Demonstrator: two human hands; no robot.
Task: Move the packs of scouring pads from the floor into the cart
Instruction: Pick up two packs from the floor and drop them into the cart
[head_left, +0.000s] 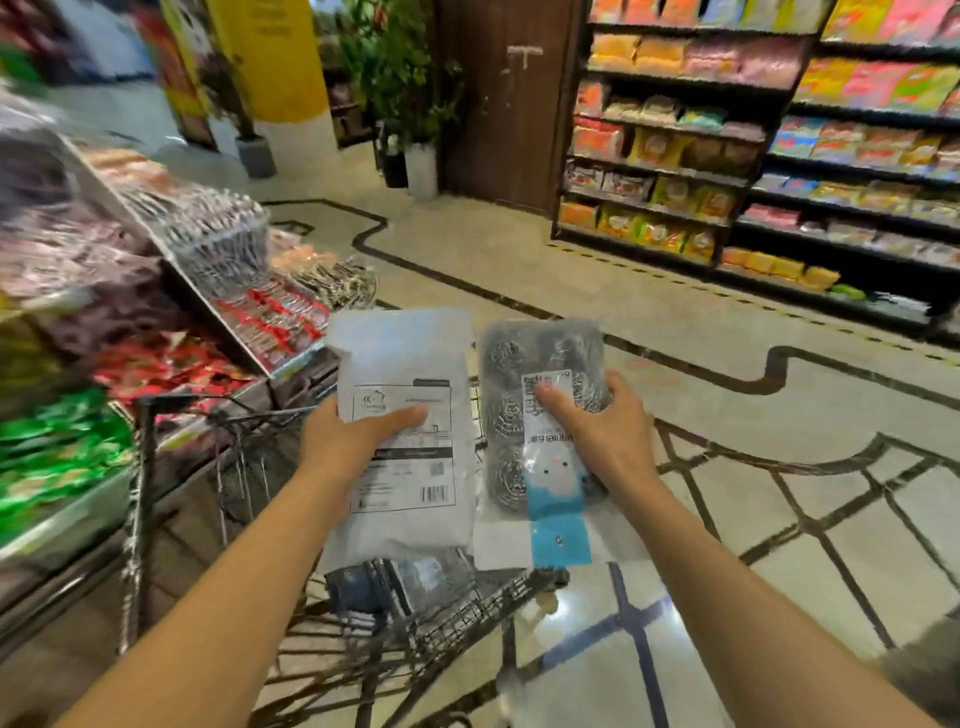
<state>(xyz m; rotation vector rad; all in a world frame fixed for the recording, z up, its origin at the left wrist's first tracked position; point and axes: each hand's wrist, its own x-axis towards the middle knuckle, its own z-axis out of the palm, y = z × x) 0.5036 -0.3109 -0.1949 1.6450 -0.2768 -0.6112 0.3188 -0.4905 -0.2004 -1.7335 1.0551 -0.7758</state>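
My left hand (353, 434) grips a white pack (402, 358) with its printed label and barcode facing me, thumb across the label. My right hand (592, 423) grips a clear pack of steel scouring pads (540, 358) with a blue card strip at its near end. Both packs are held side by side, upside down, above the dark wire cart (457, 618). Inside the cart, below the white pack, lie a few more packs (400, 574); their detail is blurred.
A slanted display of packaged goods (171, 291) runs along the left, close to the cart. Dark shelves of snack bags (779, 156) stand at the right across a tiled aisle floor (675, 322). Potted plants (410, 114) and a brown door are at the far end.
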